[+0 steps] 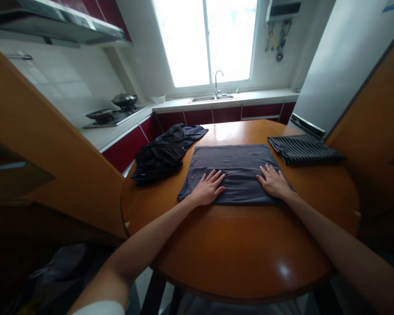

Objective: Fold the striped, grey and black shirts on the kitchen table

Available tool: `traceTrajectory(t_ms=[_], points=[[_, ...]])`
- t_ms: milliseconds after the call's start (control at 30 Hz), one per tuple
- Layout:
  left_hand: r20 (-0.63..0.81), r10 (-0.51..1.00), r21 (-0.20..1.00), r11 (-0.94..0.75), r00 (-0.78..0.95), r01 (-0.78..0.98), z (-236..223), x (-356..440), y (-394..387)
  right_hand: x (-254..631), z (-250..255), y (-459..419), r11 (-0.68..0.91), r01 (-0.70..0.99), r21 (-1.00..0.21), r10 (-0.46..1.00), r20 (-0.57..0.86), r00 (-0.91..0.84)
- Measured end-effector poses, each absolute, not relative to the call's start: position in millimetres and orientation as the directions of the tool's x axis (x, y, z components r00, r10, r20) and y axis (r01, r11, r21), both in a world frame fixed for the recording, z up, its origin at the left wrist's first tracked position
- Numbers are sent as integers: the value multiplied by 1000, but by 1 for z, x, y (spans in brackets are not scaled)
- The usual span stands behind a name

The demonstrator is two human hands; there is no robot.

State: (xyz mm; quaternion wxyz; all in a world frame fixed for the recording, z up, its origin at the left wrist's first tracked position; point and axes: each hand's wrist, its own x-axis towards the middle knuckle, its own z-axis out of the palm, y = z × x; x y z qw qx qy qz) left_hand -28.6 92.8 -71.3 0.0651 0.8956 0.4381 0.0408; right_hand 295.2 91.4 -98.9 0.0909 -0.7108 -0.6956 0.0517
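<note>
A dark grey piece of cloth (236, 157), flat and roughly rectangular, lies on the round wooden table (249, 245); I cannot tell which garment it is. My left hand (208, 188) rests palm down on its near left part, fingers spread. On the near right part lies my right hand (273, 180), also flat with fingers apart. Neither hand grips the fabric. Slight creases run across the cloth between the hands.
A heap of dark clothes (164, 153) lies at the table's left. To the right sits a folded black-and-white striped cloth (305, 148). Beyond the table are a sink (202, 99) with a tap, a stove (118, 116) with pans, and a fridge (338, 65).
</note>
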Motion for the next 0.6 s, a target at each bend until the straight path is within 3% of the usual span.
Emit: traceTrajectory(t_ms=[233,367,500,600], points=[[-69,926,156,-357,370,921,-68,-51,109,317,-99,96,-114,964,-242,989,61,132],[-2,950,118,-309,312,944,-63,-54,114,317,-96,95,-135,965,-223,969,172,176],[123,872,106,-487,475,867,-61,-41,107,296,-88,86,41,979,-199,937,348,31],[112,796,121,-605,595,787,-65,-28,99,269,-85,76,282,931,-232,920,340,-195]])
